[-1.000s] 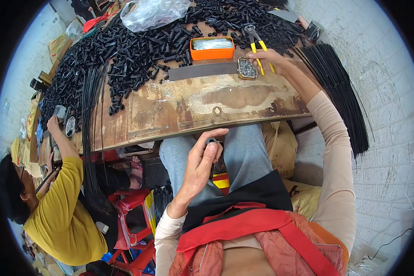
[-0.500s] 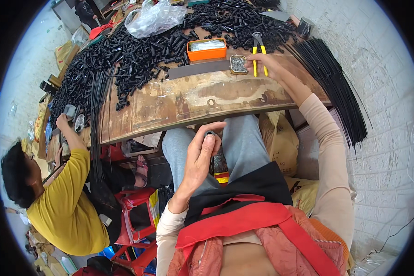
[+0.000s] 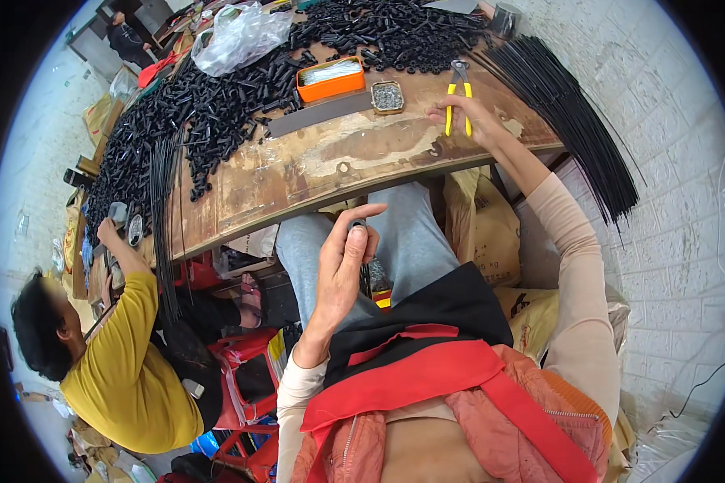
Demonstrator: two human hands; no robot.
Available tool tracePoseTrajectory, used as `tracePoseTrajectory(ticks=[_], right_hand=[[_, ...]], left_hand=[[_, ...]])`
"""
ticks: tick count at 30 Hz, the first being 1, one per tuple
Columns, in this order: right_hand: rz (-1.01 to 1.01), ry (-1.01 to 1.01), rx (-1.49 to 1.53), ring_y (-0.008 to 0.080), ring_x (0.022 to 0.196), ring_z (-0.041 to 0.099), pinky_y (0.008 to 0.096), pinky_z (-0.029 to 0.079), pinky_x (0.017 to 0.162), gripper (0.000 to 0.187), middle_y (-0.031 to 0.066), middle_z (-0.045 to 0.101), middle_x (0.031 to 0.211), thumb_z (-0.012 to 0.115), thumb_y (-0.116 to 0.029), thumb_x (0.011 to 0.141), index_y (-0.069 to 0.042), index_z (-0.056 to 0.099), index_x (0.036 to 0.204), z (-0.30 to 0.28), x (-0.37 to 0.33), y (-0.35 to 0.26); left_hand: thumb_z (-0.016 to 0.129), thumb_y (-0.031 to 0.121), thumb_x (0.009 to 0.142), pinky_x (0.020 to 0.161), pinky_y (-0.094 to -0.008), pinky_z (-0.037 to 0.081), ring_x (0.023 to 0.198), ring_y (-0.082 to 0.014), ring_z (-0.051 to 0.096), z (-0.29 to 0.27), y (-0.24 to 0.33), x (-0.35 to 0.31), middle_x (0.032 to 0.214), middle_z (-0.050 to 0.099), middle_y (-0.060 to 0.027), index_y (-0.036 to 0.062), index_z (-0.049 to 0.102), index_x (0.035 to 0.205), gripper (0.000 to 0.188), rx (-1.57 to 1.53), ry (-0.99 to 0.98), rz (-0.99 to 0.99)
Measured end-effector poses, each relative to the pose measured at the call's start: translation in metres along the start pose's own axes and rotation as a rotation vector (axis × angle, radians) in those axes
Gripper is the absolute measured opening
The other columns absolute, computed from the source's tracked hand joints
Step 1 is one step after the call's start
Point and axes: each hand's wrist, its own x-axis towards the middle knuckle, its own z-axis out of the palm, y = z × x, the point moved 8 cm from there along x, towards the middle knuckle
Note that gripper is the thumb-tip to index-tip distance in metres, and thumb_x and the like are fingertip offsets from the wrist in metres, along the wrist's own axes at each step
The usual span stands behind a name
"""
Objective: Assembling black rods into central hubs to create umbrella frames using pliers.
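My left hand (image 3: 342, 270) is closed around a small dark tube-like piece (image 3: 358, 224) above my lap, its round end showing by the thumb. The forefinger stretches out past it; the rest of the piece is hidden in the fingers. Over the table's right part, my right hand (image 3: 477, 121) holds yellow-handled pliers (image 3: 459, 71), the dark jaws pointing away from me and the two handles apart. Left of the pliers sits a small square tin (image 3: 387, 97) filled with tiny metal bits. An orange box (image 3: 330, 87) of thin pale strips stands beyond it.
Black tubular parts (image 3: 242, 121) are heaped across the table (image 3: 242, 197). A grey flat strip (image 3: 318, 114) lies near the tin. Black rods (image 3: 576, 121) overhang the right edge; more rods (image 3: 163, 217) hang at left. A co-worker in yellow (image 3: 133, 370) sits at left.
The whole view has shifted, so the table things sit further left. My right hand and the pliers have moved right, away from the tin. My left hand keeps its hold on the dark piece.
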Motion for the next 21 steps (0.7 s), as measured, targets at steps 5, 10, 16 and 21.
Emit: tracePoseTrajectory(ticks=[5, 10, 16, 21], right_hand=[[0.043, 0.067, 0.076, 0.0286, 0.092, 0.067, 0.0374, 0.056, 0.087, 0.016, 0.0209, 0.065, 0.098, 0.055, -0.007, 0.087, 0.003, 0.048, 0.098, -0.016, 0.001, 0.009], [0.015, -0.017, 0.179, 0.0244, 0.084, 0.066, 0.034, 0.056, 0.082, 0.014, 0.0174, 0.063, 0.093, 0.057, -0.006, 0.087, 0.002, 0.051, 0.096, -0.016, 0.007, 0.013], [0.013, -0.138, 0.018, 0.0199, 0.076, 0.065, 0.0323, 0.055, 0.072, 0.013, 0.0114, 0.062, 0.084, 0.062, -0.007, 0.086, -0.001, 0.053, 0.094, 0.039, -0.042, 0.019], [-0.215, -0.336, -0.211, 0.0166, 0.082, 0.065, 0.0293, 0.054, 0.073, 0.015, 0.0089, 0.064, 0.088, 0.067, -0.002, 0.084, -0.003, 0.054, 0.092, 0.127, -0.128, 0.002]], left_hand=[[0.037, 0.034, 0.103, 0.06, -0.022, 0.032, 0.067, -0.0078, 0.038, 0.001, -0.009, 0.006, 0.073, 0.043, 0.0003, -0.0018, 0.053, 0.121, 0.043, 0.021, 0.0, -0.044], [0.039, 0.034, 0.102, 0.058, -0.0224, 0.029, 0.065, -0.0069, 0.034, 0.004, -0.026, 0.017, 0.069, 0.039, 0.0028, 0.0008, 0.054, 0.121, 0.041, 0.011, -0.001, -0.066], [0.036, 0.031, 0.103, 0.061, -0.0227, 0.032, 0.065, -0.0085, 0.037, -0.007, -0.036, 0.022, 0.071, 0.041, 0.0008, -0.0016, 0.053, 0.122, 0.041, 0.036, 0.07, -0.096], [0.037, 0.032, 0.103, 0.059, -0.0217, 0.031, 0.065, -0.0076, 0.036, -0.007, -0.033, 0.026, 0.07, 0.041, 0.0013, -0.0007, 0.05, 0.127, 0.043, -0.032, 0.114, -0.047]])
